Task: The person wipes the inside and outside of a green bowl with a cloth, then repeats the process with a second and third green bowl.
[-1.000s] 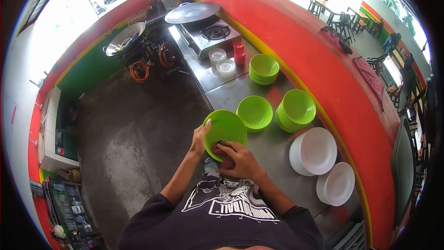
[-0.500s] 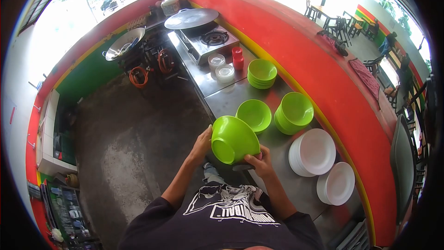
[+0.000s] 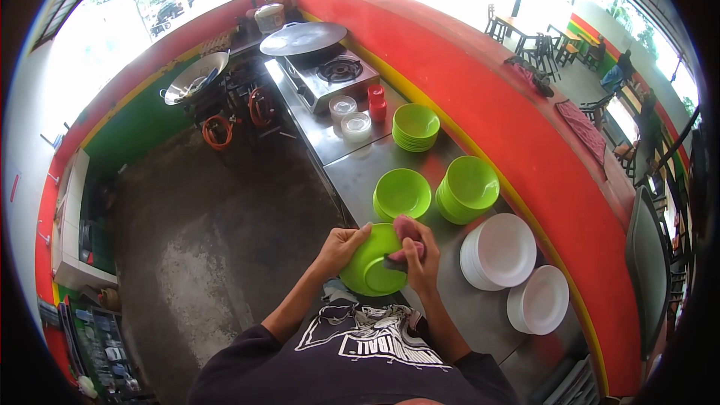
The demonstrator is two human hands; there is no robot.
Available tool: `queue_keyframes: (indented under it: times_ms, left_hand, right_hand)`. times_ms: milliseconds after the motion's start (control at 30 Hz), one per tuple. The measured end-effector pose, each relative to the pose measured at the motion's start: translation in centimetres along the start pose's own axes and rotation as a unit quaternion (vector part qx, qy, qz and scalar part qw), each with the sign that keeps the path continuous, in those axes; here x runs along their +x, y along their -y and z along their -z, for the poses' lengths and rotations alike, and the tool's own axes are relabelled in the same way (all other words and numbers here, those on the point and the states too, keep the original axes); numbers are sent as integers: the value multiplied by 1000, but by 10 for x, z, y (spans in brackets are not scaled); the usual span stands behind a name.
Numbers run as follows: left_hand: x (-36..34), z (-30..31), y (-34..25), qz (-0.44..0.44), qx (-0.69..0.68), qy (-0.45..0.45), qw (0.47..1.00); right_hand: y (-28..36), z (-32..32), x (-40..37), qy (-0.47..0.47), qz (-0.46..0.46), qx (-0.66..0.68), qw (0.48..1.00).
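A green bowl (image 3: 369, 266) is held up close to my chest, its underside turned toward me. My left hand (image 3: 343, 249) grips its rim on the left, thumb along the edge. In my right hand (image 3: 421, 255) is a folded pink and dark cloth (image 3: 407, 232), pressed against the bowl's right side. Just beyond, another green bowl (image 3: 402, 193) stands on the steel counter (image 3: 352, 169). To its right rises a stack of green bowls (image 3: 469, 187), with a second stack (image 3: 415, 126) farther back.
White plates (image 3: 504, 249) are piled at the right, beside white bowls (image 3: 541, 298). Farther along are clear plastic lids (image 3: 355, 126), red containers (image 3: 376, 103) and a gas stove (image 3: 330, 75) beneath a large wok (image 3: 303, 39). A red wall (image 3: 450, 67) borders the counter.
The bowl has come lower and nearer my chest, its base now facing me more. My right hand has moved from gripping the rim to pressing the cloth on the bowl's side.
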State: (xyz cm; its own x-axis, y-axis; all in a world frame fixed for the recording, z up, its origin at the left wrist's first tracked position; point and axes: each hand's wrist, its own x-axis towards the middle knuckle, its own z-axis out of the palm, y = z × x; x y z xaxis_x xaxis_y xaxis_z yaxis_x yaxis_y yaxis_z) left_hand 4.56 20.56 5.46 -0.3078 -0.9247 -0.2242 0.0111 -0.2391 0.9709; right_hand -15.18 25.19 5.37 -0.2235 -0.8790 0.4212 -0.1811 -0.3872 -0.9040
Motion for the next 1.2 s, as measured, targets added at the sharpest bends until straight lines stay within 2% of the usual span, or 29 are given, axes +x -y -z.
queue_keyframes:
  times_ms: [33, 133, 167, 267, 300, 367, 433, 533, 633, 700, 833, 900, 1000, 1133, 1200]
  left_hand:
    - [-6, -7, -15, -9, 38, 20, 999]
    - [5, -13, 9, -126, 129, 79, 980]
    - [5, -9, 8, -46, 150, 98, 983]
    - [3, -10, -8, -73, 178, 53, 980]
    - [-2, -17, -18, -83, 120, 12, 989]
    - [0, -9, -19, -88, 90, -20, 992]
    - [6, -3, -11, -112, 46, -67, 990]
    - [16, -4, 6, -123, -65, -169, 976]
    - [21, -23, 21, -152, -150, -288, 933]
    - [22, -35, 23, -160, -188, -342, 907]
    - [7, -8, 21, -106, -157, -209, 959]
    - [3, 4, -6, -86, -112, -145, 979]
    - [0, 21, -27, -7, -75, -34, 997]
    - [-3, 26, -8, 19, 17, -32, 999]
    - [-10, 16, -2, 9, 53, -22, 998]
  right_hand:
    - [6, 1, 4, 32, 7, -38, 999]
    - [32, -5, 15, 139, 132, -185, 964]
    - [40, -8, 17, 130, 148, -202, 959]
    - [27, -4, 28, 125, 73, -81, 986]
    - [16, -3, 30, 110, 28, -32, 993]
    - [-23, -8, 20, 29, -60, 66, 996]
    - [-19, -15, 15, -46, -169, 166, 970]
    - [-52, -35, 0, -182, -214, 248, 927]
    - [-50, -59, -11, -258, -217, 334, 880]
    - [-56, -61, -14, -244, -223, 389, 860]
    - [-67, -42, -8, -139, -247, 488, 826]
    - [-69, -33, -3, -94, -269, 417, 863]
    - [-64, -30, -2, -11, -295, 331, 896]
    - [-39, -22, 5, 34, -318, 228, 920]
    - [-32, -22, 3, 88, -255, 133, 954]
